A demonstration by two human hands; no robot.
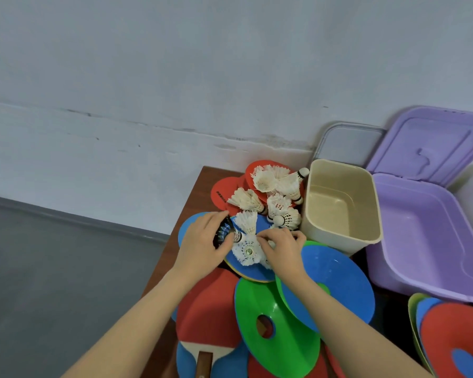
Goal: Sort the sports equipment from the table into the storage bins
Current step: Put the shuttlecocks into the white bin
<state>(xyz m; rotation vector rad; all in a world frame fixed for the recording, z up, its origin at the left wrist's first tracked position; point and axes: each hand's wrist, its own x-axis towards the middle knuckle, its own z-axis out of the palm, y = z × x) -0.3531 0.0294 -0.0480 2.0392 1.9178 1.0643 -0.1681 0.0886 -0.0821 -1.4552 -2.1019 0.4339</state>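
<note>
On a small brown table [200,184] lies a heap of flat disc cones in red, blue and green, with several white feather shuttlecocks [279,203] on top. My left hand [205,241] grips a black shuttlecock [224,233] over a blue disc [253,268]. My right hand [283,248] has its fingers curled onto a white shuttlecock [247,251] lying on that same disc. A red table tennis paddle [208,312] with a wooden handle lies at the near edge. A beige bin [342,233] and an open purple bin [421,241] stand to the right.
A green disc cone [276,331] and a blue one [336,285] overlap near my right forearm. More stacked discs [453,342] sit at the lower right. The purple lid [432,143] and a grey lid [350,143] lean on the wall. Grey floor lies left of the table.
</note>
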